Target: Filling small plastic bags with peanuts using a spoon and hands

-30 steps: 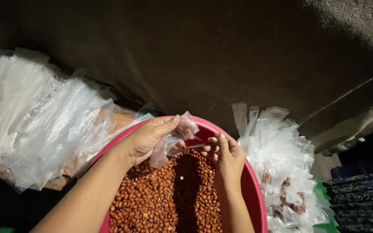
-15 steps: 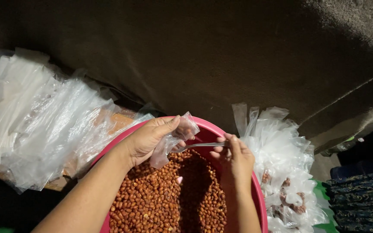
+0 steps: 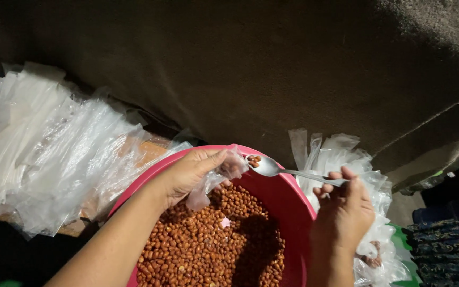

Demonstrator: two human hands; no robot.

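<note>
Spoon [image 3: 268, 166] raised to bag [image 3: 220, 176]; left hand [image 3: 191, 172] holds bag

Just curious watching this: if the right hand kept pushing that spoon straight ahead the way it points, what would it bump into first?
Most likely the small clear bag held by the left hand; the spoon tip in the right hand sits almost at it, though depth is unclear.
</note>
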